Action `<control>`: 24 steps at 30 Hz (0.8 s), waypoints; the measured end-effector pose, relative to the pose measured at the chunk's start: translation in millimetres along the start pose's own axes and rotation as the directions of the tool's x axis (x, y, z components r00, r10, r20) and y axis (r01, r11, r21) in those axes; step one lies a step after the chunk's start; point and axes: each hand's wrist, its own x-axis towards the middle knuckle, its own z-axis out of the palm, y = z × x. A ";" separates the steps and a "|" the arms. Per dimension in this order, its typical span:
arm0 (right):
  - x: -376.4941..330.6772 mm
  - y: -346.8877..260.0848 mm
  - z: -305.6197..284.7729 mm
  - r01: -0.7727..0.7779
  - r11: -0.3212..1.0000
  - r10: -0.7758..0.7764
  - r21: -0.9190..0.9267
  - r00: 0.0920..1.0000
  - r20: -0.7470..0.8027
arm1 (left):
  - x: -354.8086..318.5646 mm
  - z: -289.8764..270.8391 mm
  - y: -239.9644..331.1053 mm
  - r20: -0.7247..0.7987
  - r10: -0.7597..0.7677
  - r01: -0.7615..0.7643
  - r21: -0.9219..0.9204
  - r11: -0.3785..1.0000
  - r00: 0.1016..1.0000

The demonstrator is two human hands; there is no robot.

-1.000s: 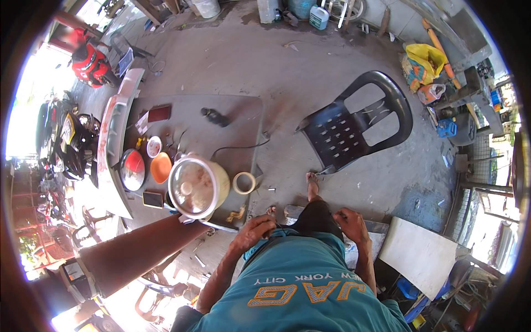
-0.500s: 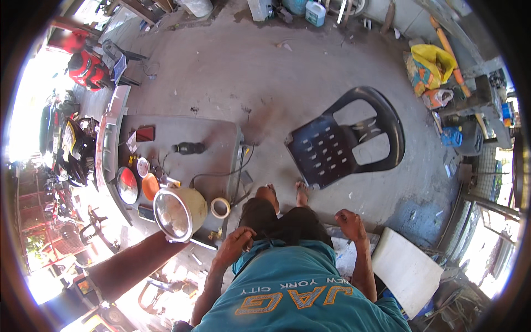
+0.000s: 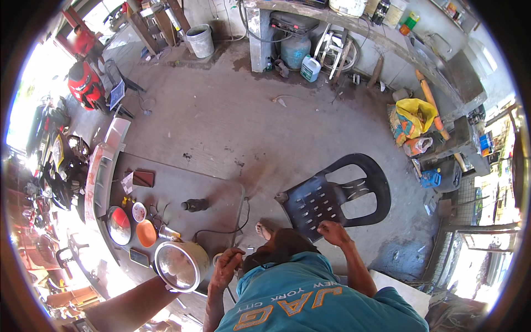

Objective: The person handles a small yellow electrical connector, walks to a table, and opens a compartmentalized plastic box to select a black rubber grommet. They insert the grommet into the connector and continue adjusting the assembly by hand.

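Two hands are working low in my view. My left hand (image 3: 228, 265) is curling loosely by a roll of tape (image 3: 217, 259) beside the metal pot (image 3: 178, 264) on the table (image 3: 182, 185). My right hand (image 3: 332, 232) is resting open-fingered on the black chair (image 3: 332, 193).

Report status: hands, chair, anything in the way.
Right hand on black plastic chair seat edge. Left hand at grey table edge, grip unclear. Another person's forearm by metal pot.
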 end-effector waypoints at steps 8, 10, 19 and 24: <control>54.0 -63.8 -11.3 0.072 0.992 -0.078 0.106 0.995 0.060 | 0.0 -1.0 -4.2 -0.043 -0.063 0.061 -0.052 0.997 0.997; 75.0 -88.2 -18.8 0.071 0.990 -0.078 0.126 0.995 0.054 | 4.9 1.7 -5.3 -0.052 -0.113 0.106 -0.130 0.986 0.992; 220.2 -121.6 -43.1 0.196 0.977 -0.207 0.080 0.963 0.171 | 55.6 22.6 30.6 -0.237 -0.236 0.164 -0.288 0.944 0.943; 340.1 -120.2 -57.2 0.264 0.964 -0.225 -0.032 0.873 0.433 | 131.0 65.2 48.0 -0.322 -0.345 0.176 -0.454 0.874 0.882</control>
